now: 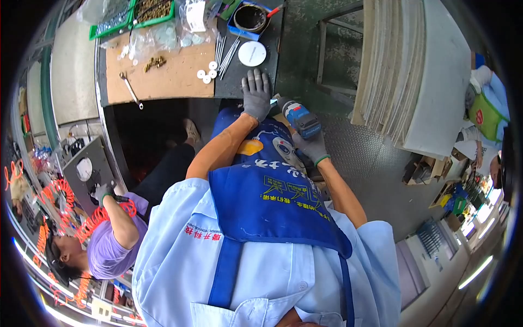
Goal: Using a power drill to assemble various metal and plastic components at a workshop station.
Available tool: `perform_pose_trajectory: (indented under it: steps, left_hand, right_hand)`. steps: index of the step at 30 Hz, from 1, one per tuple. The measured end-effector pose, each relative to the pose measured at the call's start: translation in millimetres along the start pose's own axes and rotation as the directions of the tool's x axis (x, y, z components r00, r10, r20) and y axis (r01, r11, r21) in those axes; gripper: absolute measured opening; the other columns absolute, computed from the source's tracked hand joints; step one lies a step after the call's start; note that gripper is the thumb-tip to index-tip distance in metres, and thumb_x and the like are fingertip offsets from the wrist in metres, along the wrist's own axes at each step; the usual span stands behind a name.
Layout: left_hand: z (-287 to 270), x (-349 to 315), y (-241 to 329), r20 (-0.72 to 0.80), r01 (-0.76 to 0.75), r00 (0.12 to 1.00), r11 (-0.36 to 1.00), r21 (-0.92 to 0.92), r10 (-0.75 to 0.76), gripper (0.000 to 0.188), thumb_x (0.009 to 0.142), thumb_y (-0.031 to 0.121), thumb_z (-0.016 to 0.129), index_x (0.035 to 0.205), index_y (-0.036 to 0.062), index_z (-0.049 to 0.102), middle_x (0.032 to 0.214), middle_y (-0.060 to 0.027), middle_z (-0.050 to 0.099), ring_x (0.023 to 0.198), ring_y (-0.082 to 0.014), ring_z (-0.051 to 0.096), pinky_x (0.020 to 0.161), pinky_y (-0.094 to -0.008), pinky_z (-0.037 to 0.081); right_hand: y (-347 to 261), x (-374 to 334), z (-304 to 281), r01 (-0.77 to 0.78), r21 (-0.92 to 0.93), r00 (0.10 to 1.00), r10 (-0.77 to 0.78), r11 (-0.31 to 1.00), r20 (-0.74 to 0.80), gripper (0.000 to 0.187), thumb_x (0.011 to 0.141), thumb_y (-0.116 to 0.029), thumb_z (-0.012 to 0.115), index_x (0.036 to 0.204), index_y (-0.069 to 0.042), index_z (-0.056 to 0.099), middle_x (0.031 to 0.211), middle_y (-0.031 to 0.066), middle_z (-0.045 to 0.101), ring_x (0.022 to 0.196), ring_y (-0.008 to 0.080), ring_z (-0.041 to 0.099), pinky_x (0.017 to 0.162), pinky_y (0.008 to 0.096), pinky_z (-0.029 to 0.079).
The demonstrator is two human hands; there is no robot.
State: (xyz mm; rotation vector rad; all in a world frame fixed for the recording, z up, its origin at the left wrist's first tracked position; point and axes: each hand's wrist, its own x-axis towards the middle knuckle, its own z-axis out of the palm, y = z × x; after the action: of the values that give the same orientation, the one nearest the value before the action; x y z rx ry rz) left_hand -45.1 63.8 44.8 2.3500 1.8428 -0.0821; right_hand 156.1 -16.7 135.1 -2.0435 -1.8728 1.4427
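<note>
My left hand (256, 97), in a grey glove, lies palm down at the front edge of the dark bench top with its fingers stretched out. Just beyond its fingertips is a round white disc (252, 54). My right hand (311, 147), gloved too, is closed around a blue and black cordless power driver (299, 119). The tool's nose points toward the bench edge, close beside my left hand; what its tip touches is hidden. Several thin metal rods (229, 58) and white washers (207, 73) lie to the left of the disc.
A wrench (131, 90) and brass fittings (155, 64) lie on the brown board (174, 82). Behind are green trays (154, 13), plastic bags and a blue box (243, 34) with a black tub. Stacked panels (397, 71) stand right. A co-worker (117, 234) works at left.
</note>
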Motion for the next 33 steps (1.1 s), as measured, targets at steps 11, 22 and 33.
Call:
perform_pose_trajectory:
  steps: [11, 22, 33]
  left_hand:
    - [-12.1, -10.3, -14.8, -0.112, -0.234, 0.970, 0.954, -0.188, 0.216, 0.041, 0.070, 0.033, 0.074, 0.101, 0.0086, 0.061, 0.122, -0.0150, 0.051, 0.120, -0.0348, 0.046, 0.095, -0.0483, 0.039]
    - [-33.3, -14.6, -7.6, -0.073, -0.308, 0.949, 0.857, -0.413, 0.306, 0.023, 0.074, 0.020, 0.071, 0.089, 0.0073, 0.060, 0.082, -0.0130, 0.058, 0.081, -0.0320, 0.058, 0.070, -0.0417, 0.047]
    - [-174.8, 36.7, 25.9, -0.044, -0.095, 0.978, 0.248, -0.964, 0.206, 0.016, 0.093, 0.016, 0.061, 0.098, 0.0014, 0.063, 0.080, -0.0058, 0.061, 0.072, -0.0114, 0.057, 0.064, -0.0296, 0.048]
  right_hand:
    - [1.9, -25.3, 15.4, -0.019, 0.075, 0.979, 0.034, 0.997, -0.201, 0.042, 0.074, -0.032, 0.067, 0.107, -0.006, 0.062, 0.099, 0.0182, 0.068, 0.096, 0.0344, 0.066, 0.082, 0.0419, 0.054]
    - [-3.2, -85.5, -13.7, 0.117, 0.124, 0.922, -0.061, 0.985, -0.384, 0.048, 0.075, -0.029, 0.077, 0.114, -0.006, 0.062, 0.105, 0.0186, 0.067, 0.100, 0.0318, 0.065, 0.085, 0.0407, 0.053]
    - [-10.3, -143.6, -38.8, 0.254, 0.193, 0.733, -0.058, 0.948, -0.677, 0.027, 0.085, -0.028, 0.068, 0.100, -0.005, 0.065, 0.094, 0.0122, 0.067, 0.090, 0.0275, 0.064, 0.078, 0.0397, 0.050]
